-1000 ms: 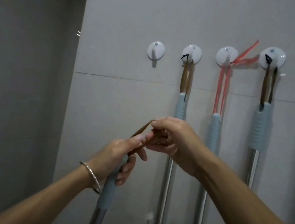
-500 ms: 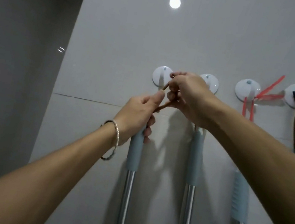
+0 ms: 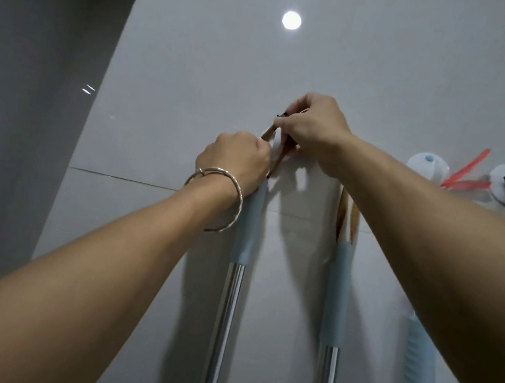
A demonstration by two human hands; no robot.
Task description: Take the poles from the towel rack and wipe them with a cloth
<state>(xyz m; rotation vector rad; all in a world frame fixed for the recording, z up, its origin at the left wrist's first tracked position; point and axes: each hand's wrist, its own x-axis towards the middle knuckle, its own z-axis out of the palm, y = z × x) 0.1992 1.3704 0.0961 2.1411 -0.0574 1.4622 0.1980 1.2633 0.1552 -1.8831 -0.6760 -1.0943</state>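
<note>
Pole (image 3: 230, 288) raised to leftmost hook, brown loop (image 3: 278, 159) being hung.
Change: a second ago the pole was held low and tilted; now it stands upright against the wall with its loop at the hook, so it reads as being rehung. Left hand (image 3: 236, 158) closed round the blue grip top; right hand (image 3: 311, 131) pinching the loop's upper end. Neighbouring poles (image 3: 337, 306) hang alongside. No cloth visible.

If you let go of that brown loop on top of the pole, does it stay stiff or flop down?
Probably floppy: the brown loop bends where the right hand pinches it. The next pole's loop hangs limp. The pole itself looks rigid, its shiny metal likely slippery below the blue sleeve.
</note>
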